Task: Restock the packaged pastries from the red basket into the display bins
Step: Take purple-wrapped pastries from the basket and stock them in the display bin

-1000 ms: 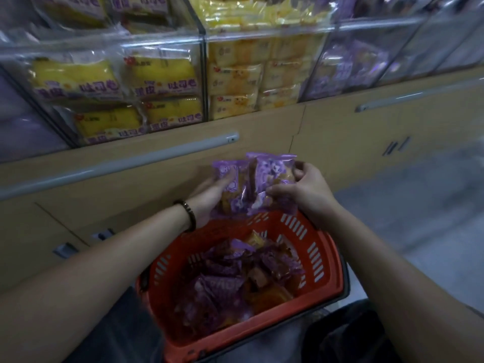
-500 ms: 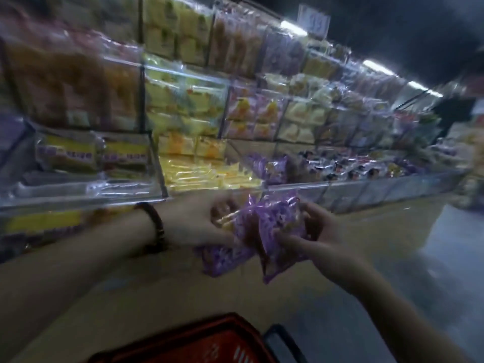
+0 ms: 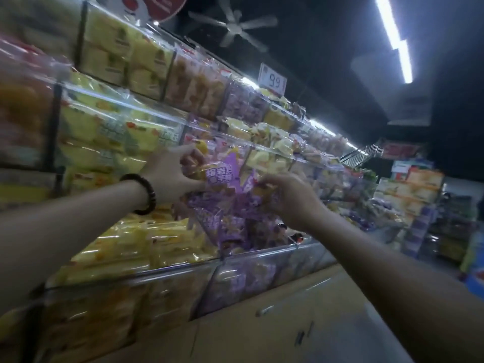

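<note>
1. Though motion blur smears most of the scene, the left hand [image 3: 170,176] plainly grips a bunch of purple pastry packets [image 3: 222,174] from their nine o'clock side. Its fingers are curled into the wrapping, and a dark beaded bracelet [image 3: 146,195] sits on that wrist.
2. The right hand [image 3: 290,195] holds the same bunch from about four o'clock. Its fingertips are sunk in the plastic, so I cannot count how many packets it pinches.
3. The bunch is held up over the display bin [image 3: 235,279] that holds a purple pile [image 3: 235,231], which lies at six o'clock from the hands. I cannot tell whether the lowest held packet touches that pile.
4. More purple packs show dimly through the bin's clear front wall, their print unreadable.
5. At nine o'clock from that bin, the neighbouring compartment is heaped with yellow packets [image 3: 146,242], glossy and running into one another in the blur.
6. From ten to twelve o'clock the upper shelves carry yellow and orange packs behind clear fronts. The labels are too soft to read. Only the white price card [image 3: 272,81] is legible, showing "99".
7. A ceiling fan [image 3: 235,27] hangs at twelve o'clock, and a strip light [image 3: 392,40] at one o'clock is cut off by the top edge.
8. Both forearms run out of view, the left at the left edge and the right at the lower right corner. The beige cabinet [image 3: 262,323] at six o'clock sits in shadow, and the far aisle at three o'clock is too dark and blurred to sort out.
</note>
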A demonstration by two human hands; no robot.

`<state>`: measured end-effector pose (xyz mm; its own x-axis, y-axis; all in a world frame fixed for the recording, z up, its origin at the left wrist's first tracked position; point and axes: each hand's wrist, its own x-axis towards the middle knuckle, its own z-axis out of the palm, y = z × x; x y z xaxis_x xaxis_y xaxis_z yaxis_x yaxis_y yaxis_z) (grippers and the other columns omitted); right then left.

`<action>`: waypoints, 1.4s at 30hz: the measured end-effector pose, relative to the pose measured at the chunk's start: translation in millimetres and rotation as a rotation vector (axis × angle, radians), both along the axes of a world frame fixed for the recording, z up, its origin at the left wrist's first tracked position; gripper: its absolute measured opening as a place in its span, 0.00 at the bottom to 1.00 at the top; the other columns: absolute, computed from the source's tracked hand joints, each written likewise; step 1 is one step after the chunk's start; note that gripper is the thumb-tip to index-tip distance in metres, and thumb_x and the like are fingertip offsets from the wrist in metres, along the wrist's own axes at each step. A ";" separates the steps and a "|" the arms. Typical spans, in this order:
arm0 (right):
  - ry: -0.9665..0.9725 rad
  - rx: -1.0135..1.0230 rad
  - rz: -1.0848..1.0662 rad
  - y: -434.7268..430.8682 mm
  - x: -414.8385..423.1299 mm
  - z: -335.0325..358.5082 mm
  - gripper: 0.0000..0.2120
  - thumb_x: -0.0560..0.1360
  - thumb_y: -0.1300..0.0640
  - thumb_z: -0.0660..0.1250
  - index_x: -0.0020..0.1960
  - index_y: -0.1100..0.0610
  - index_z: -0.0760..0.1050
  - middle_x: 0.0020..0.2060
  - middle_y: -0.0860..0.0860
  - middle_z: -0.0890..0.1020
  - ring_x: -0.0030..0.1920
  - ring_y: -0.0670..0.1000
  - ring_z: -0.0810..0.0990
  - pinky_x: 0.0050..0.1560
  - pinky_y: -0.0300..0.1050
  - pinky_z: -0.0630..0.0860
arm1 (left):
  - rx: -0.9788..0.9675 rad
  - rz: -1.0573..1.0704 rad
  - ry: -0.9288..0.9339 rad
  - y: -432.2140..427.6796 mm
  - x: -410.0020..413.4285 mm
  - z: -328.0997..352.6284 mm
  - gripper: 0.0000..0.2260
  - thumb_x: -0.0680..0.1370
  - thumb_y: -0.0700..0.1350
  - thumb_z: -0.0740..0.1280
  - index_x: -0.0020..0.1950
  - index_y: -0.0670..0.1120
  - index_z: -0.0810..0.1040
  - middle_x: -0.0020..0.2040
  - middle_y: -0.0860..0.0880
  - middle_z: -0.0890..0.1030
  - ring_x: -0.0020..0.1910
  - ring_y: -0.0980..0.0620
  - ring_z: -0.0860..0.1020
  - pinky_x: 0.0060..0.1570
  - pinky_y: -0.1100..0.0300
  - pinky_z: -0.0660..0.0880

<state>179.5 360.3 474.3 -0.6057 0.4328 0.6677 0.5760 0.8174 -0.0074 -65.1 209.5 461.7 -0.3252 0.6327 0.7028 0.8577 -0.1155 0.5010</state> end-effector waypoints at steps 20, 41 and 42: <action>-0.312 -0.142 -0.131 69.1 -104.2 -63.9 0.36 0.71 0.52 0.77 0.75 0.41 0.67 0.67 0.52 0.78 0.68 0.59 0.76 0.61 0.55 0.79 | 0.126 -0.034 0.016 31.5 -32.0 -39.7 0.19 0.69 0.52 0.83 0.55 0.56 0.79 0.54 0.55 0.81 0.49 0.53 0.80 0.43 0.59 0.76; -0.382 0.233 -0.247 -22.2 -66.5 -3.5 0.19 0.76 0.41 0.74 0.66 0.41 0.77 0.62 0.46 0.83 0.68 0.56 0.69 0.68 0.59 0.62 | 0.283 -0.015 -0.040 22.1 -18.3 -38.3 0.13 0.76 0.42 0.73 0.55 0.50 0.71 0.56 0.49 0.73 0.45 0.55 0.74 0.40 0.74 0.71; -0.441 0.209 -0.252 -22.1 -71.7 -9.8 0.21 0.76 0.39 0.74 0.66 0.40 0.76 0.64 0.46 0.83 0.69 0.57 0.70 0.69 0.58 0.64 | 0.269 -0.002 -0.035 24.3 -19.1 -38.2 0.13 0.76 0.42 0.73 0.55 0.50 0.72 0.56 0.49 0.73 0.45 0.54 0.74 0.44 0.70 0.73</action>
<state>107.8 338.2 464.5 -0.7424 0.4859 0.4612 0.6657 0.6124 0.4263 -84.2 233.8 423.5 -0.3512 0.4258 0.8339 0.8399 -0.2505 0.4816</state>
